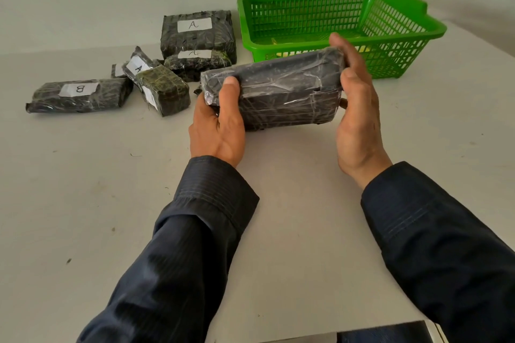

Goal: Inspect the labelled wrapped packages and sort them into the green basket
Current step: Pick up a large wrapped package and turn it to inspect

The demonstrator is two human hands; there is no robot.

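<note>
1. Step in hand, as judged: inspection. Wrapped package held between both hands at centre frame, just in front of the green basket and not yet in it.
2. No label visible on the faces shown. Cannot tell whether it lies underneath or on the far side.
3. Next move, as judged: turn the package until its letter shows. Then carry it toward the upper right, over the basket's near rim, and lower it in. Enough lift needed to clear that rim.
4. Left hand: clamped on the package's left end, thumb pressed over the top edge. Remaining fingers hidden behind and below.
5. Right hand: clamped on the right end, fingers curled over the far top corner, thumb laid against the near side.
6. Still unsorted on the table, upper left of frame: package marked A, package marked B and several smaller ones, well apart from both hands.
7. Basket contents: something yellow on the floor, too indistinct to identify.
</note>
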